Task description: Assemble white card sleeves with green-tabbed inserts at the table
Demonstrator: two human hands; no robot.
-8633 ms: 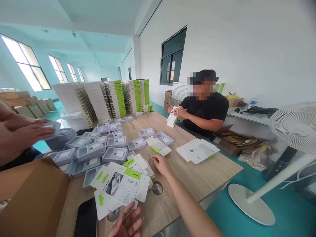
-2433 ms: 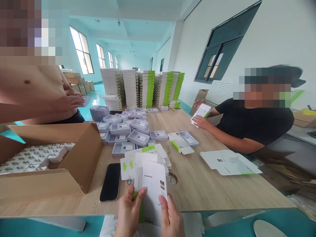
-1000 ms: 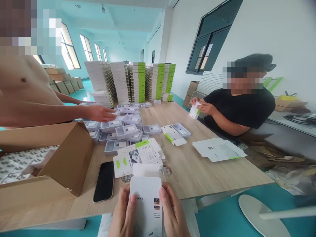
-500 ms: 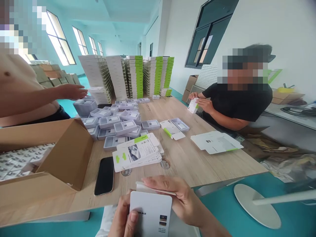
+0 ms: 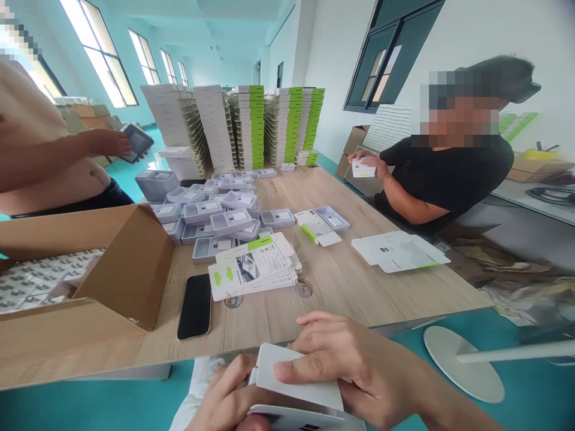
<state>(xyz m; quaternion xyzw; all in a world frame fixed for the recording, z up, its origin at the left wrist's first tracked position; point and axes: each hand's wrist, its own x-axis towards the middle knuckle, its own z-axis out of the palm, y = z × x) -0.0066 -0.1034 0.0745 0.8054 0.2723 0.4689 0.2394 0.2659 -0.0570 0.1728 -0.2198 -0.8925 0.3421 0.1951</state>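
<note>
At the bottom of the view both my hands grip a white cardboard box [image 5: 300,389], low and in front of the table edge. My right hand [image 5: 354,365] lies over its top, fingers curled and thumb pressing on a flap. My left hand [image 5: 224,398] holds it from below and the left. A pile of flat white-and-green box blanks [image 5: 251,272] lies on the wooden table [image 5: 341,287] just beyond. Grey plastic trays [image 5: 211,218] are heaped further back.
A black phone [image 5: 195,305] lies by an open brown carton [image 5: 112,281] on the left. A shirtless person at the left holds a tray [image 5: 137,140]. A seated person in black [image 5: 444,173] folds a box. Stacks of boxes [image 5: 251,126] stand at the far end; a fan base [image 5: 462,365] is on the floor.
I picked a flat blank off the pile and folded it. In the last second the box tipped towards flat and my right hand came over its top. The person at the left lifted a tray.
</note>
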